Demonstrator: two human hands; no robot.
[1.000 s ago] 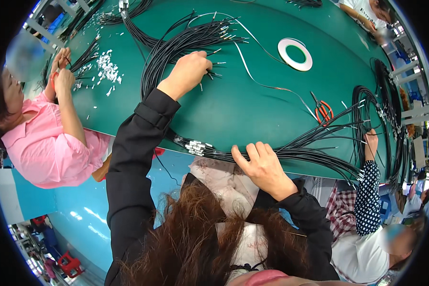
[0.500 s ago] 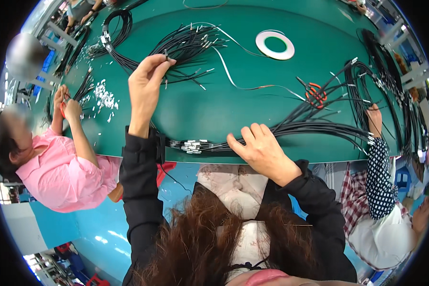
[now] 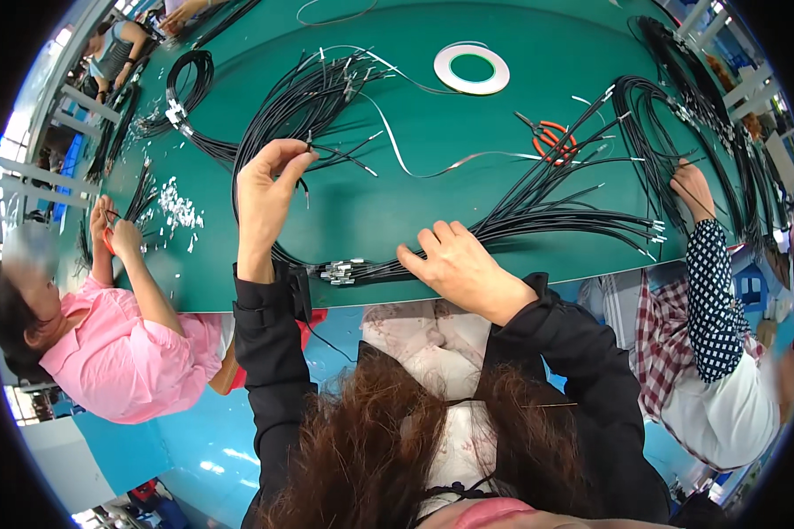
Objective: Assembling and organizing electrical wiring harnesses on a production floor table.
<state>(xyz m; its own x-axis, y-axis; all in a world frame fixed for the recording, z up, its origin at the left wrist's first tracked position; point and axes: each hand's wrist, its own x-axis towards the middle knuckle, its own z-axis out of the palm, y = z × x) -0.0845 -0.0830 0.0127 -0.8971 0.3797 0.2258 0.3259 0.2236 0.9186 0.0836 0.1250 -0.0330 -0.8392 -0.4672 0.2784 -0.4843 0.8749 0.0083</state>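
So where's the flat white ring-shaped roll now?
In the head view, the roll lies upper right of centre on the green tabletop, above and left of the orange-handled hand tool.

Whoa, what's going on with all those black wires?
The person's left hand pinches a thin black wire above the green table, while the right hand lies over a bundle of black wires near the table's edge. A white ring-shaped roll and an orange-handled tool lie farther back. To the left, someone in a pink shirt is busy near scattered white bits.
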